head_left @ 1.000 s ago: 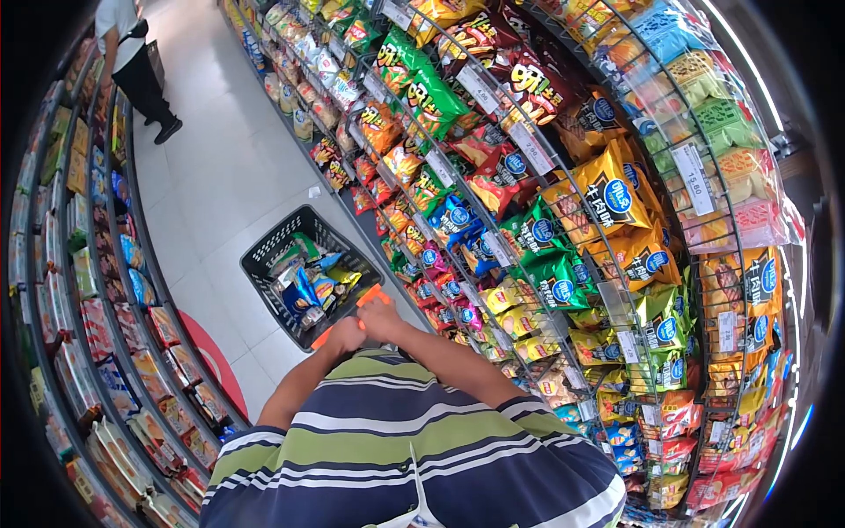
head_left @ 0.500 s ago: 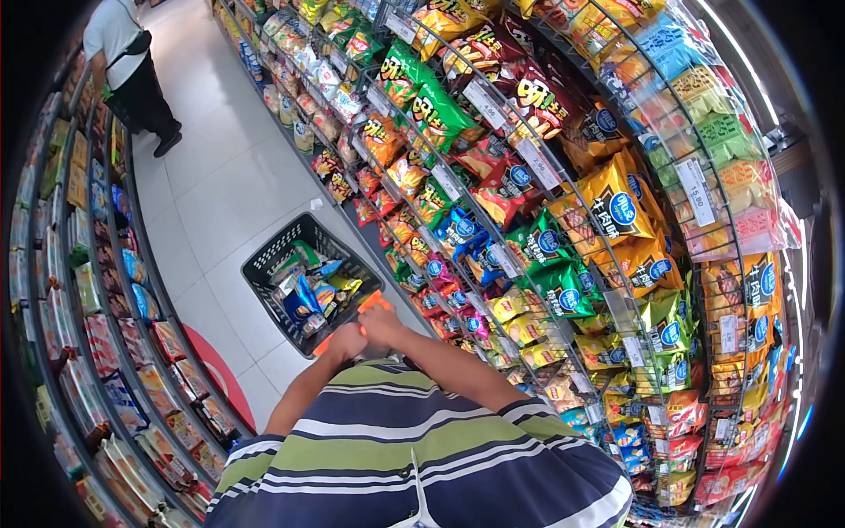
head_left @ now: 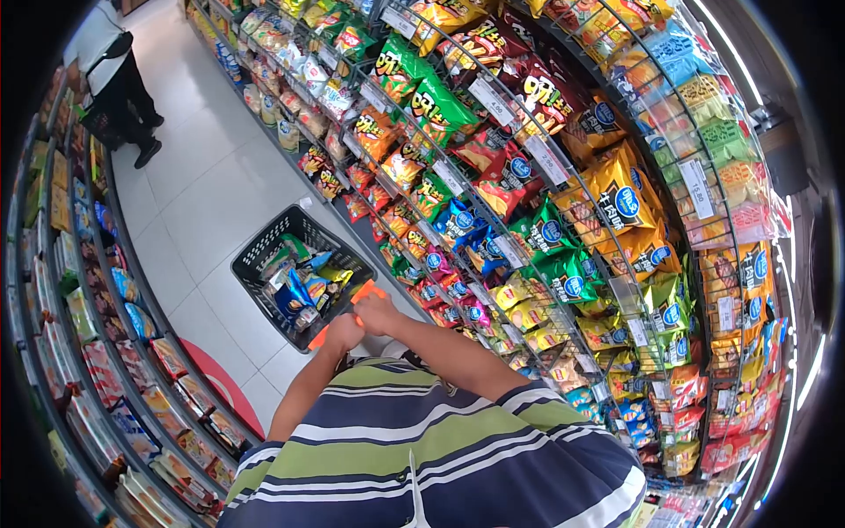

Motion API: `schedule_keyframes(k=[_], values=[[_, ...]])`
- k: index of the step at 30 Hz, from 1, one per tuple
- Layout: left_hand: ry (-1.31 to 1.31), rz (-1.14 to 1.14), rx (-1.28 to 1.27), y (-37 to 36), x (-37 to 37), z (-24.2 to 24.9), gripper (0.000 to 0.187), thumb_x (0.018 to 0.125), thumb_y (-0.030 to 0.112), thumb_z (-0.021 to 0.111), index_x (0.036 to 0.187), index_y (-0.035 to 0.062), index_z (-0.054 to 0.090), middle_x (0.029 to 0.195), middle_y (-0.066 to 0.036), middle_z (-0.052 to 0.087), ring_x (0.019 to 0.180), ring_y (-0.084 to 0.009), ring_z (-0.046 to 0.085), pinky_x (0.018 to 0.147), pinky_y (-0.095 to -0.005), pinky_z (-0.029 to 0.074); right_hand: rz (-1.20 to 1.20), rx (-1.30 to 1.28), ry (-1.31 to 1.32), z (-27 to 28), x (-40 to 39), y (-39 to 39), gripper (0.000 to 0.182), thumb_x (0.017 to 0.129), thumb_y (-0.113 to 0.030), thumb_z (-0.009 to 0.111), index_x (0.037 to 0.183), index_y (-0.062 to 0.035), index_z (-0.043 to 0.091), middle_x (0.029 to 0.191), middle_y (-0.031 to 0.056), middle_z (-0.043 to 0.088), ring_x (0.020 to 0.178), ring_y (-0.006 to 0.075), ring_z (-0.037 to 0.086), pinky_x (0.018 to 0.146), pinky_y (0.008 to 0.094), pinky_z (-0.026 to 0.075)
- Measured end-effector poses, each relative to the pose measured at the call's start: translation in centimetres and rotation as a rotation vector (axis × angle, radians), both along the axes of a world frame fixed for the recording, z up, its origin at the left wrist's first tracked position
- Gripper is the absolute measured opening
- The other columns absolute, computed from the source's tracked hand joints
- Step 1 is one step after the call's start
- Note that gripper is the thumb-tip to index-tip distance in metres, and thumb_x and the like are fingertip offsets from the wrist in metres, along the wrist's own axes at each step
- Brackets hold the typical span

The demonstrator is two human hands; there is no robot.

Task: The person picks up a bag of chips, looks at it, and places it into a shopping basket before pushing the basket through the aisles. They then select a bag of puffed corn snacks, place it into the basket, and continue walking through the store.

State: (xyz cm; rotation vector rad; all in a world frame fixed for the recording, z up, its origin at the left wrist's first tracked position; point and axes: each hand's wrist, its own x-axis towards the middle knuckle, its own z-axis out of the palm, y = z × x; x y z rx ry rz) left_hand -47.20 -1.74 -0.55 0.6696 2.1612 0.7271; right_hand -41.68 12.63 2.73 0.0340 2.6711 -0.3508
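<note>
In front of my body is a black shopping basket (head_left: 251, 249) with perforated sides and an orange handle (head_left: 366, 291). Both hands are closed round that handle at the basket's near side: my left hand (head_left: 344, 332) towards its left end, my right hand (head_left: 375, 313) close beside it on the right. Inside the basket lie several packaged goods, among them a blue packet (head_left: 319, 288) and a yellow packet (head_left: 337, 275). My fingers partly hide the handle.
Tall racks of snack bags (head_left: 563, 273) line the right side, with price tags on their wire edges. Shelves of boxed and bagged goods (head_left: 97, 352) run along the left. A person (head_left: 119, 79) in a light top stands farther up the tiled aisle (head_left: 211, 167).
The basket and my hands sit slightly farther left and higher in view. The person up the aisle has shifted left in the picture. My grip on the handle is unchanged.
</note>
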Motion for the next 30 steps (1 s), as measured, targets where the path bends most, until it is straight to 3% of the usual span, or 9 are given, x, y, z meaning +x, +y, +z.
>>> schedule_keyframes(k=[14, 20, 23, 26, 27, 30], values=[[0.013, -0.031, -0.042, -1.3, -5.4, 0.6, 0.046, 0.082, 0.037, 0.063, 0.105, -0.001, 0.074, 0.102, -0.032, 0.07, 0.102, -0.0467, 0.067, 0.091, -0.0514, 0.053, -0.049, 0.029, -0.045, -0.8, -5.2, -1.7, 0.024, 0.086, -0.025, 0.068, 0.108, -0.0154, 0.073, 0.114, 0.0045, 0.068, 0.118, 0.027, 0.059, 0.09, 0.0616, 0.045], [0.055, -0.07, -0.093, -1.2, -8.5, 0.5, 0.048, 0.083, 0.042, 0.063, 0.102, 0.0, 0.074, 0.1, -0.031, 0.07, 0.1, -0.0475, 0.067, 0.088, -0.0518, 0.054, -0.018, 0.057, -0.186, 0.9, -9.2, -1.9, 0.027, 0.088, -0.025, 0.067, 0.112, -0.0156, 0.075, 0.122, 0.0055, 0.069, 0.122, 0.0281, 0.058, 0.089, 0.0682, 0.044], [0.08, -0.067, -0.072, -1.5, -10.1, -0.1, 0.052, 0.083, 0.048, 0.063, 0.095, -0.0014, 0.074, 0.095, -0.031, 0.07, 0.095, -0.048, 0.067, 0.083, -0.052, 0.054, -0.003, 0.047, -0.263, 1.0, -11.6, -2.0, 0.032, 0.091, -0.024, 0.065, 0.12, -0.0147, 0.075, 0.13, 0.0079, 0.068, 0.128, 0.0305, 0.056, 0.091, 0.0737, 0.042], [0.08, -0.099, -0.083, -1.9, -11.7, -1.5, 0.051, 0.084, 0.048, 0.063, 0.096, -0.0003, 0.074, 0.095, -0.03, 0.07, 0.094, -0.0474, 0.067, 0.082, -0.0521, 0.054, 0.003, 0.058, -0.316, 2.3, -13.6, -2.1, 0.032, 0.092, -0.027, 0.065, 0.117, -0.0126, 0.077, 0.129, 0.0069, 0.07, 0.128, 0.0323, 0.055, 0.094, 0.0776, 0.039], [0.086, -0.095, -0.102, -2.0, -12.2, -1.7, 0.05, 0.084, 0.048, 0.063, 0.092, 0.0009, 0.075, 0.094, -0.03, 0.07, 0.092, -0.0472, 0.068, 0.082, -0.052, 0.054, 0.025, 0.06, -0.311, 2.5, -14.1, -1.9, 0.033, 0.094, -0.03, 0.062, 0.119, -0.0137, 0.077, 0.13, 0.0076, 0.07, 0.13, 0.0325, 0.055, 0.1, 0.0791, 0.033], [0.126, -0.111, -0.112, -2.0, -13.5, -1.7, 0.05, 0.084, 0.049, 0.063, 0.088, 0.0005, 0.074, 0.091, -0.029, 0.07, 0.091, -0.047, 0.068, 0.082, -0.0522, 0.054, 0.051, 0.032, -0.26, 2.0, -15.6, -1.6, 0.033, 0.094, -0.032, 0.061, 0.117, -0.0154, 0.078, 0.127, 0.0077, 0.072, 0.127, 0.0318, 0.058, 0.102, 0.0794, 0.029]])
